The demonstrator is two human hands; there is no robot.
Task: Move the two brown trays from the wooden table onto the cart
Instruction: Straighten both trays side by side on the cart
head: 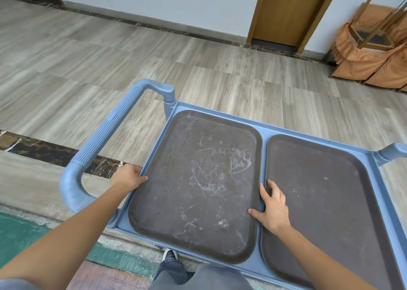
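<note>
Looking down, you have both dark brown rectangular trays lying flat, side by side, on the top shelf of the pale blue plastic cart (220,110). The left tray with whitish smears (196,184) shows whole; the plainer right tray (326,206) is cut off by the lower right corner of the view. A narrow strip of blue shelf runs between them, so they sit just apart.

Your left hand (127,178) grips the left rim of the smeared tray, thumb on top; the fingers curl under the edge and are hidden there. Your right hand (273,210) rests at that tray's right rim, thumb on its surface and fingers spread loosely across the gap onto the neighbouring tray; whether it truly clasps the rim you cannot tell.

The cart's ribbed blue handle (108,135) stands to the left; a second handle at the far right is mostly out of frame. Below, only a shoe tip (169,254) and grey trouser legs show. Orange-skirted furniture (370,62) in the far corner is blurred.
</note>
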